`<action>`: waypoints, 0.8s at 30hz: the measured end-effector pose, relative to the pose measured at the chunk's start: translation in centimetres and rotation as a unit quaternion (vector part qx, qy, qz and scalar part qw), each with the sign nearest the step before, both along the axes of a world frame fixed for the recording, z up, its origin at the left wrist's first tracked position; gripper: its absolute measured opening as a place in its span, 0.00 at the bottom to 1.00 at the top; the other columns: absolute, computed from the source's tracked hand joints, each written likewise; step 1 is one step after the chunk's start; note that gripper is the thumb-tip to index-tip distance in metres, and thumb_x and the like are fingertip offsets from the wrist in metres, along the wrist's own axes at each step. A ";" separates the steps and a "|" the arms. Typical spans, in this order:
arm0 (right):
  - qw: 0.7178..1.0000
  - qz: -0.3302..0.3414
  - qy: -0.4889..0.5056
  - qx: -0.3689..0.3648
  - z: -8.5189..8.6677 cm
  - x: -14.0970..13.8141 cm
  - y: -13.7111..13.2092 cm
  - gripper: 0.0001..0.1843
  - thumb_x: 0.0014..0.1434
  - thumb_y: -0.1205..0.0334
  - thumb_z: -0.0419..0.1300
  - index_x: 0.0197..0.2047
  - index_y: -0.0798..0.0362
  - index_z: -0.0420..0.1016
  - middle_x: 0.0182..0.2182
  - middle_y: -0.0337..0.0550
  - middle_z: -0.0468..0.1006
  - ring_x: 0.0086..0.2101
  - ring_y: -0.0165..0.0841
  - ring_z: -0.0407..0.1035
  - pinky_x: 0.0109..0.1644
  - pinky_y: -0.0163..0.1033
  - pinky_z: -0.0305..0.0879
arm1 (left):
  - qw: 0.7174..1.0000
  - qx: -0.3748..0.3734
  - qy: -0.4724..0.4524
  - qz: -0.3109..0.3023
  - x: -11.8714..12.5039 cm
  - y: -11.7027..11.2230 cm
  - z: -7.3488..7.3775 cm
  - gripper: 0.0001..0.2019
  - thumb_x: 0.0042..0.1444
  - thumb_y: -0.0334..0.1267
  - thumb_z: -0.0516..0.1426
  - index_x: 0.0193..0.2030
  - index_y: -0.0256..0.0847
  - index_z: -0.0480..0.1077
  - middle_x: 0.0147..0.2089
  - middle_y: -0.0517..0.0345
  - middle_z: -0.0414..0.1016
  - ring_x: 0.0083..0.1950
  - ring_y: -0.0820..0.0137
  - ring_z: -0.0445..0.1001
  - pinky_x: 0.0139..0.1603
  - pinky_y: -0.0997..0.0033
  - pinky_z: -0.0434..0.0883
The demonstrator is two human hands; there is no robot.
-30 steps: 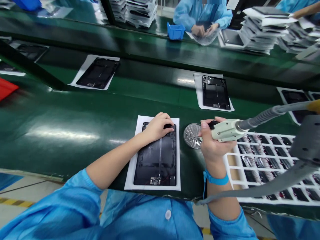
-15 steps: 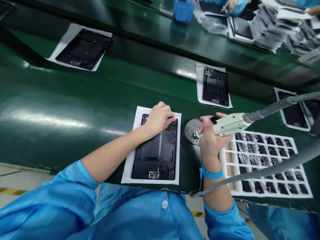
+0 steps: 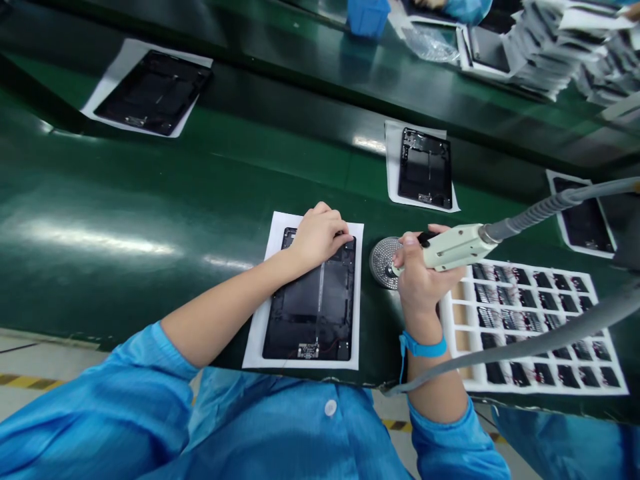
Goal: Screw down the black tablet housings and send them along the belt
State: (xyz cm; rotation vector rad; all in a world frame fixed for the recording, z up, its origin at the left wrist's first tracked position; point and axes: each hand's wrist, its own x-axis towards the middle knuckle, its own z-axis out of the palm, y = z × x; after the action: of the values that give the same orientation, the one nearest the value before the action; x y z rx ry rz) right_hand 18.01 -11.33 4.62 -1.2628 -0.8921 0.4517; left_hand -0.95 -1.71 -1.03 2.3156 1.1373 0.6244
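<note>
A black tablet back shell [image 3: 313, 313] lies on a white sheet [image 3: 265, 327] on the green belt in front of me. My left hand [image 3: 319, 235] rests on its top edge, fingers curled and pressed down on a small part I cannot make out. My right hand [image 3: 421, 277] is closed around a pale electric screwdriver [image 3: 453, 247] with a grey hose. Its tip points down at a round perforated metal screw dish [image 3: 384, 261] beside the shell.
A white grid tray [image 3: 535, 327] of small black parts sits at my right. More shells on white sheets lie farther along the belt [image 3: 424, 168], [image 3: 153, 90], [image 3: 585, 213]. Across the line are a blue bin [image 3: 369, 15], stacked trays [image 3: 540, 47] and another person's sleeve [image 3: 463, 8].
The view dropped over the last second, so everything sits higher in frame. The screwdriver tip stays at the screw dish. My left hand stays on the shell's top edge.
</note>
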 end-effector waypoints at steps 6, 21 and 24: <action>1.000 0.009 0.005 0.007 -0.1 -0.1 0.0 0.19 0.62 0.58 0.76 0.51 0.49 0.74 0.28 0.29 0.81 0.18 0.26 0.69 0.24 0.37 0.69 | 1.000 -0.009 0.002 0.008 0.1 0.1 0.0 0.07 0.71 0.41 0.71 0.40 0.46 0.85 0.41 0.52 0.84 0.52 0.54 0.73 0.53 0.54 0.67; 0.996 -0.009 -0.026 0.086 1.6 -0.4 1.7 0.23 0.62 0.58 0.74 0.56 0.46 0.72 0.33 0.31 0.85 0.18 0.25 0.67 0.25 0.37 0.71 | 0.999 -0.026 0.024 0.023 0.8 -0.1 1.0 0.08 0.72 0.40 0.69 0.39 0.44 0.88 0.42 0.51 0.86 0.51 0.53 0.73 0.48 0.53 0.66; 0.995 0.009 -0.002 0.102 1.9 -1.8 3.8 0.25 0.62 0.57 0.74 0.58 0.46 0.71 0.35 0.31 0.86 0.17 0.24 0.66 0.24 0.37 0.70 | 0.999 -0.022 0.026 0.021 1.0 -0.2 1.1 0.07 0.72 0.39 0.69 0.41 0.44 0.89 0.43 0.50 0.86 0.52 0.53 0.74 0.48 0.53 0.66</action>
State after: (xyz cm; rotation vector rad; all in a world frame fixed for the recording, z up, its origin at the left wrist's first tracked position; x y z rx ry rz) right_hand 16.20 -7.49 6.48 -1.0694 -0.9296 0.3635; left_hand 0.01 -1.86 0.06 2.2882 1.2131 0.5527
